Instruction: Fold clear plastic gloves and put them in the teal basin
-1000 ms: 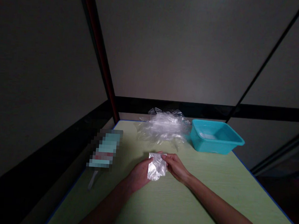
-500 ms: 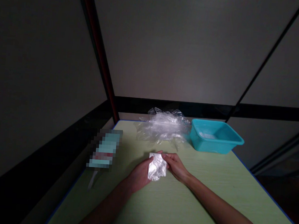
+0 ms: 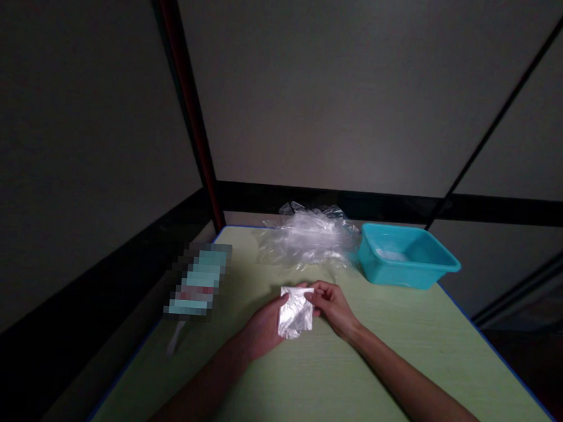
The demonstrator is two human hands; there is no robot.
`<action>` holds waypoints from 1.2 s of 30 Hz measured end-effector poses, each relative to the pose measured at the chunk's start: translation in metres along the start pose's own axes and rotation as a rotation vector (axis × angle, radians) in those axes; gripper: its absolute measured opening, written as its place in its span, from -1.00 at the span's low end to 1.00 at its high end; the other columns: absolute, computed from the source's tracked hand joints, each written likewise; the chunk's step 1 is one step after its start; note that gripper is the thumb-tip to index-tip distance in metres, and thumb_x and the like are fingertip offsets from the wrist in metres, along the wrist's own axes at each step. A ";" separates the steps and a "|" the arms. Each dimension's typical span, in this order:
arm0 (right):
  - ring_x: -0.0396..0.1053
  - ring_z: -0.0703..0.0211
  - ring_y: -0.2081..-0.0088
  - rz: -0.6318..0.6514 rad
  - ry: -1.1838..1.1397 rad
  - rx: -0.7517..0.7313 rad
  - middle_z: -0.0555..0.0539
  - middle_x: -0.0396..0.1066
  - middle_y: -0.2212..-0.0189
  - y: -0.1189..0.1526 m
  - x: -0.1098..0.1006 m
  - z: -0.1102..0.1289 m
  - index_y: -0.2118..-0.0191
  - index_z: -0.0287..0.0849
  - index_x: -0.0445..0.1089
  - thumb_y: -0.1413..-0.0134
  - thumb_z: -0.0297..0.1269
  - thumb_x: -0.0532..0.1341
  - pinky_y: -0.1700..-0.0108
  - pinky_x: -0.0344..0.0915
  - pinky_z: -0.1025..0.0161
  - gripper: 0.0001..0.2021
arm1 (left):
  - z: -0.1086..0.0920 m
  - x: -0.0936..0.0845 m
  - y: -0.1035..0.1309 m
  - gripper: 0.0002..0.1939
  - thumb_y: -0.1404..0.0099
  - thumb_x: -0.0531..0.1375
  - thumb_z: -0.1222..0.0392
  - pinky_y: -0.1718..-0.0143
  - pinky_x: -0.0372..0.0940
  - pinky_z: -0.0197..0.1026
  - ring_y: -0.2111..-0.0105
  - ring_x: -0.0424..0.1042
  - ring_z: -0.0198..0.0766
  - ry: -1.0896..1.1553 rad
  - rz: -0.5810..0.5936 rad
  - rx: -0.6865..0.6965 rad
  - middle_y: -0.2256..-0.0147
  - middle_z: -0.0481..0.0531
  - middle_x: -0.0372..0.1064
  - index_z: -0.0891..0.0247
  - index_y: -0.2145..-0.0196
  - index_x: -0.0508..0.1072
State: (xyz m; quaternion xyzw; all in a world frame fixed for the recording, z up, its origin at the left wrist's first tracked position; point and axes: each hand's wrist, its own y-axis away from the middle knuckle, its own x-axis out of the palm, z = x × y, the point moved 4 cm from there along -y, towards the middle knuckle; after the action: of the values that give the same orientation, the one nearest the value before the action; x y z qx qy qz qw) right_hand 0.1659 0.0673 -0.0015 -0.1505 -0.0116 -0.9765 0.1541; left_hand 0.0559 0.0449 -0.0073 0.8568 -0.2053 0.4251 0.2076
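A small folded plastic bag (image 3: 296, 315), shiny and creased into a rough square, is held above the middle of the table. My left hand (image 3: 264, 329) supports it from the left and behind, its thumb over the near face. On the other side, my right hand (image 3: 336, 310) pinches the upper right corner between thumb and fingers. The fingers behind the bag are mostly hidden. Just beyond both hands lies a loose pile of clear plastic bags (image 3: 311, 239).
A turquoise plastic basin (image 3: 402, 275) stands at the back right, with something pale and clear inside. On the left edge is a blurred-out pale green object (image 3: 199, 282) with a whitish strip below it. The light green table (image 3: 307, 393) has blue edging and meets a wall behind.
My right hand has shifted slightly, its fingers rising and curling over the bag's upper right corner. The left hand keeps its hold, and the bag stays almost in place.
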 end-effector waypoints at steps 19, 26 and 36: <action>0.14 0.41 0.68 -0.019 0.025 -0.009 0.07 0.29 0.69 0.000 -0.004 0.000 0.58 -0.26 0.30 0.29 -0.15 0.32 0.65 0.04 0.44 -0.73 | 0.001 0.002 0.002 -0.67 -0.22 0.05 0.28 0.12 0.16 -0.10 0.23 0.40 -0.11 0.011 0.028 -0.033 0.22 0.14 0.40 0.35 0.04 0.29; 0.14 0.41 0.66 -0.032 0.041 -0.026 0.06 0.30 0.67 -0.002 -0.005 0.000 0.58 -0.26 0.32 0.26 -0.13 0.30 0.65 0.03 0.45 -0.73 | 0.003 0.002 0.002 -0.64 -0.21 0.08 0.27 0.08 0.13 -0.11 0.17 0.36 -0.13 0.028 0.026 -0.025 0.17 0.15 0.35 0.35 0.02 0.26; 0.06 0.42 0.74 -0.056 0.047 -0.017 0.09 0.22 0.75 0.000 -0.004 0.002 0.61 -0.25 0.30 0.26 -0.06 0.28 0.73 -0.02 0.45 -0.68 | 0.005 0.004 0.000 -0.66 -0.22 0.06 0.22 0.13 0.15 -0.10 0.22 0.39 -0.12 0.026 0.067 -0.058 0.21 0.13 0.38 0.32 0.03 0.27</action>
State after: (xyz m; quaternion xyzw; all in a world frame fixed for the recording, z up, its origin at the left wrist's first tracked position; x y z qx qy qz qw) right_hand 0.1696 0.0688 -0.0004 -0.1283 -0.0040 -0.9837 0.1256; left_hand 0.0611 0.0416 -0.0068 0.8374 -0.2435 0.4368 0.2205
